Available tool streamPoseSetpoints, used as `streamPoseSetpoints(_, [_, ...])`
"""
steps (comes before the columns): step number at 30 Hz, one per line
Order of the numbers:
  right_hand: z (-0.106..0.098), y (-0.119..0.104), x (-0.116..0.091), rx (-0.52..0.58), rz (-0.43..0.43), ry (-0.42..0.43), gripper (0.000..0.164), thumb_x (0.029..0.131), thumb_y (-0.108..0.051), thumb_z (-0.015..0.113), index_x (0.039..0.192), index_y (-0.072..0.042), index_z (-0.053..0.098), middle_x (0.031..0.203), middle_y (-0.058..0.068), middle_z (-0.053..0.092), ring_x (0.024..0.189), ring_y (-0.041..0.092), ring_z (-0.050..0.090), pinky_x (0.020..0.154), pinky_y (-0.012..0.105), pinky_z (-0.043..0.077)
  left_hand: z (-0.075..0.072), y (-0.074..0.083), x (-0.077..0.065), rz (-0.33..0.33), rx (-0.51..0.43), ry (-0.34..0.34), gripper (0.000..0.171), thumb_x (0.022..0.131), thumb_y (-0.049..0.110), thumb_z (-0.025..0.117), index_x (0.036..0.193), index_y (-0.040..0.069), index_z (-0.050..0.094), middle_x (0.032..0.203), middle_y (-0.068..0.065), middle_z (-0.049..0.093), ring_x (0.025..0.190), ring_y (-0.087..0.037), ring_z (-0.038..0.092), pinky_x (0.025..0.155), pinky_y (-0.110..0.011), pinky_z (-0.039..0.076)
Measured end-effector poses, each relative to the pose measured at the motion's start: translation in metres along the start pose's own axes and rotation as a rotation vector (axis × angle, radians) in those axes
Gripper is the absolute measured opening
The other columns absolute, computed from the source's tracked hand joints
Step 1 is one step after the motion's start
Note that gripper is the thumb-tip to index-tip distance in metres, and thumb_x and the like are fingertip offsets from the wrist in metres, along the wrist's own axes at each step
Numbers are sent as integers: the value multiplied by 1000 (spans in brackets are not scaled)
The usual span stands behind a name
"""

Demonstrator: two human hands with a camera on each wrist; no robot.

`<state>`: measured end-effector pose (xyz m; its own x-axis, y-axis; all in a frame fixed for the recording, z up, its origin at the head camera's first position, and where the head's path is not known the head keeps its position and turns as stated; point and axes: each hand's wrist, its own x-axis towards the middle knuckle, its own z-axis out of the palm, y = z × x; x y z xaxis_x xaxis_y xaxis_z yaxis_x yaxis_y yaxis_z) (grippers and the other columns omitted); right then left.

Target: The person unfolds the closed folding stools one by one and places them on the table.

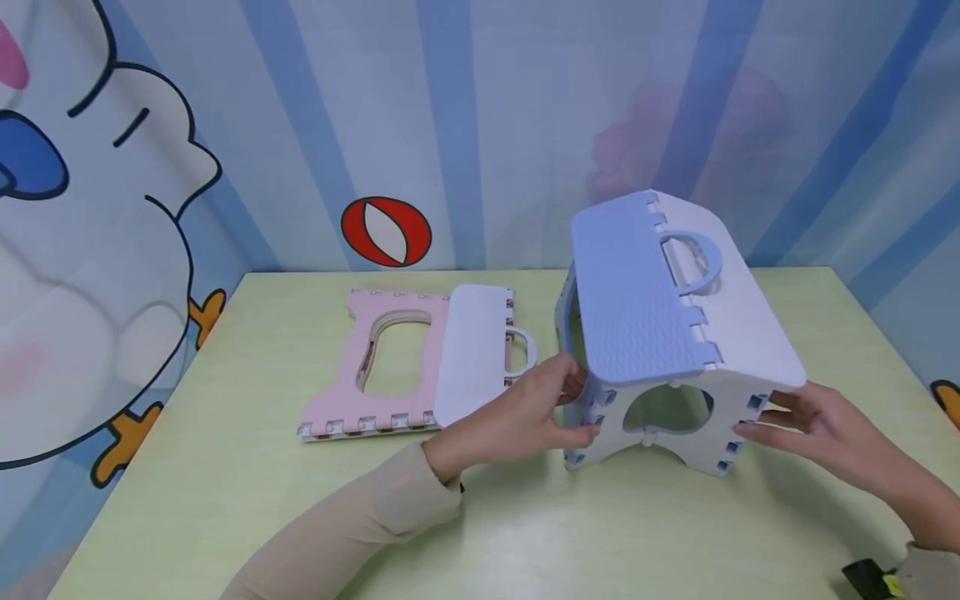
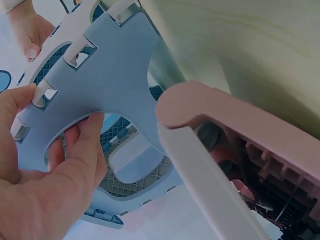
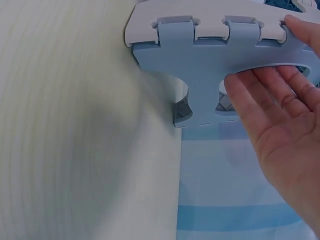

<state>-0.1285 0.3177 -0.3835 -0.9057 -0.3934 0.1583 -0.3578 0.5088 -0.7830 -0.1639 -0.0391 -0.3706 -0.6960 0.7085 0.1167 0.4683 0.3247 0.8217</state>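
Note:
A blue and white folding stool (image 1: 637, 292) stands partly folded on the table, its top peaked along the middle hinge with a blue loop handle (image 1: 708, 258) there. My left hand (image 1: 532, 412) grips the left side panel; in the left wrist view its fingers hook into the oval opening of the blue panel (image 2: 122, 55), thumb at the hinged edge. On the opposite side my right hand (image 1: 832, 433) holds the other side panel. The right wrist view shows those fingers (image 3: 245, 105) inside that panel's opening and the thumb on the hinged edge.
A pink and white folding stool (image 1: 476, 358) lies folded flat left of the blue one, close to my left wrist. The pale green table (image 1: 225, 467) ends at a striped blue backdrop (image 1: 510, 125) with cartoon figures. A small black device (image 1: 870, 577) sits by my right cuff.

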Motion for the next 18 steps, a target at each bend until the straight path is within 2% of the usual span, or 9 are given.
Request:
streamPoseSetpoints(7, [2,-1,1,-49,50,39,64,87,-1,75,144,-6,46,128,-25,52,108,-10,54,78,18,54,1,1,1,-8,18,23,41,88,15,77,116,6,49,112,0,58,103,-9,58,91,-26,52])
streamPoseSetpoints(13, [1,-3,0,-77,56,57,64,85,-1,77,142,-1,47,125,-27,52,106,-12,54,77,18,54,1,1,0,-26,-19,46,42,86,17,79,117,8,52,110,3,59,103,-7,58,93,-25,52])
streamPoseSetpoints(18, [0,-4,-1,-83,53,51,66,84,-1,79,142,-1,47,125,-27,53,107,-11,54,78,18,54,-3,1,-2,-12,-23,61,50,83,20,83,121,9,52,110,5,58,106,-12,60,95,-21,49])
